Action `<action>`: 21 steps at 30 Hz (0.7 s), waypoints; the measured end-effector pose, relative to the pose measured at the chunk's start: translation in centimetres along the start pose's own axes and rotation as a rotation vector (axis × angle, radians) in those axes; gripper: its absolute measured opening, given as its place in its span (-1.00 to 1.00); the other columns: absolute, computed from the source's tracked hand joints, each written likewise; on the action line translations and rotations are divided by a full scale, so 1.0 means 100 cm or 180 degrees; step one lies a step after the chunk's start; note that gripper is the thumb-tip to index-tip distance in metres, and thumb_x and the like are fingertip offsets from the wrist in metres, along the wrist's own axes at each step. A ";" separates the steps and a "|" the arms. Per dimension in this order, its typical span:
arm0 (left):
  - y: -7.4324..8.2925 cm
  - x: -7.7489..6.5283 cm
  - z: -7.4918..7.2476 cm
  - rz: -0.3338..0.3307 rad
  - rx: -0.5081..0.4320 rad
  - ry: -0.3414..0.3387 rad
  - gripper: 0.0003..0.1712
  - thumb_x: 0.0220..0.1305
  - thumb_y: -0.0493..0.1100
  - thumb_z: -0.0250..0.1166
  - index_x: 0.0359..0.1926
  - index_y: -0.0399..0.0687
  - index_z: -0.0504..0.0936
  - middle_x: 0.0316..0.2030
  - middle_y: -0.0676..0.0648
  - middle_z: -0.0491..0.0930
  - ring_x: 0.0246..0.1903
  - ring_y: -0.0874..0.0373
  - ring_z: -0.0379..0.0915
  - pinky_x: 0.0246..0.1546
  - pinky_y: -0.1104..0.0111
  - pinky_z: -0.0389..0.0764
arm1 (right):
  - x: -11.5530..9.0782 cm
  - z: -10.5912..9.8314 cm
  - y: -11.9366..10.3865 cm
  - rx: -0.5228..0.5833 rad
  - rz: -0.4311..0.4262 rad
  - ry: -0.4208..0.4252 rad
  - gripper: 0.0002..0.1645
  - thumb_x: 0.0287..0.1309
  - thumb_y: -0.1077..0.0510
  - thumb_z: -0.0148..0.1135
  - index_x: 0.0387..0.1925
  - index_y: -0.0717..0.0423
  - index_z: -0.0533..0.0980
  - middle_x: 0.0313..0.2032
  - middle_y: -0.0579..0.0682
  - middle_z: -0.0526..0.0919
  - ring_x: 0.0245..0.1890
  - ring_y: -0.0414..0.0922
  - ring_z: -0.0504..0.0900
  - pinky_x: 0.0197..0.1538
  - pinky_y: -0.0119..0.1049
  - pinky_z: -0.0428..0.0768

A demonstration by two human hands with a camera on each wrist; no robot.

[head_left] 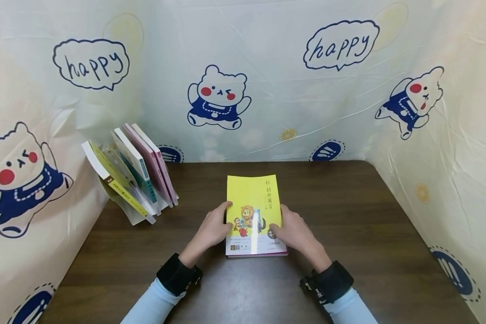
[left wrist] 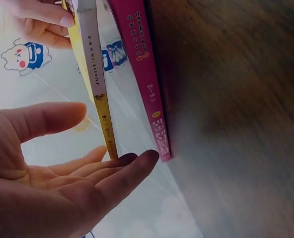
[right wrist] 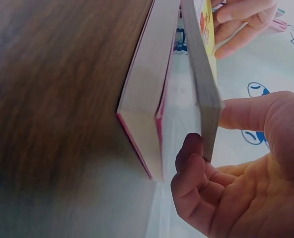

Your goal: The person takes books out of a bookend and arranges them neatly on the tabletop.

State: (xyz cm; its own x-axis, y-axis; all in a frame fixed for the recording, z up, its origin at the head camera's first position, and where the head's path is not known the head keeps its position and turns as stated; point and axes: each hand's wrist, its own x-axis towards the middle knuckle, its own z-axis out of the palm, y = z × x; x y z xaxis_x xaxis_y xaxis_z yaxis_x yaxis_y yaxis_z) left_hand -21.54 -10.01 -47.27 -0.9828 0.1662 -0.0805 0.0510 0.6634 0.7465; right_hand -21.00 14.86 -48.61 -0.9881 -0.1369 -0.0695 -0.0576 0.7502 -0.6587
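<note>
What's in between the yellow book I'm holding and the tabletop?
A pink book lies on the tabletop, beneath the yellow book, with an open gap between the two books; both wrist views show this.

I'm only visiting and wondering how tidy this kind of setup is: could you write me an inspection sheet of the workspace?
Surface: dark wood-grain table, light reflecting near its front.
Job's things: yellow book, cover up, held above a magenta-spined book lying on the table; a gap shows between them.
Clutter: several other books standing tilted at far left.
Left grip: holds the yellow book's left edge, fingers underneath.
Right grip: holds its right edge, thumb on the cover, fingers beneath.
Cables: nothing seen.
Surroundings: pale sheeting behind and on both sides, printed with cartoon bears and "happy" bubbles.
</note>
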 end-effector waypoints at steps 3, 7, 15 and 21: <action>-0.001 0.002 0.002 0.0024 0.0044 -0.0090 -0.23 0.30 -0.49 0.30 0.52 -0.33 0.33 0.41 -0.34 0.42 0.14 -0.11 0.44 0.10 0.09 0.49 | 0.000 -0.001 0.001 -0.0035 0.0036 -0.0016 -0.21 0.33 0.11 0.40 0.43 0.35 0.31 -0.21 0.07 0.63 -0.35 -0.08 0.59 -0.30 -0.22 0.54; -0.003 0.004 0.004 -0.0002 0.0047 -0.0174 -0.23 0.32 -0.51 0.26 0.54 -0.33 0.29 0.44 -0.34 0.37 0.22 -0.11 0.41 0.24 0.04 0.48 | 0.000 -0.001 0.001 -0.0059 0.0064 -0.0040 -0.22 0.32 0.10 0.41 0.41 0.37 0.33 -0.21 0.07 0.63 -0.35 -0.07 0.58 -0.31 -0.21 0.54; -0.007 0.005 0.011 -0.0074 0.0071 -0.0296 -0.18 0.31 -0.54 0.19 0.57 -0.36 0.21 0.50 -0.37 0.28 0.45 -0.15 0.26 0.43 -0.07 0.31 | 0.002 0.000 0.004 -0.0118 0.0143 -0.0127 -0.21 0.31 0.08 0.41 0.41 0.38 0.34 -0.15 0.11 0.65 -0.28 -0.05 0.59 -0.25 -0.19 0.56; -0.007 0.006 0.014 -0.0051 0.0129 -0.0332 -0.18 0.32 -0.52 0.18 0.58 -0.39 0.18 0.54 -0.36 0.22 0.46 -0.14 0.24 0.45 -0.05 0.27 | 0.002 0.001 0.007 -0.0124 0.0127 -0.0144 -0.22 0.30 0.08 0.41 0.41 0.38 0.36 -0.10 0.11 0.65 -0.25 -0.04 0.59 -0.21 -0.16 0.56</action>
State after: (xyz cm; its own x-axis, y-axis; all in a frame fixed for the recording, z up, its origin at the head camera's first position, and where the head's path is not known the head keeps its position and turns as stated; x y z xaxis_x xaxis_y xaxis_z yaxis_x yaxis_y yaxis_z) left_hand -21.87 -9.37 -48.82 -0.9598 0.2291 -0.1622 0.0447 0.6952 0.7174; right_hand -21.24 15.29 -49.16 -0.9824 -0.1349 -0.1294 -0.0248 0.7802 -0.6250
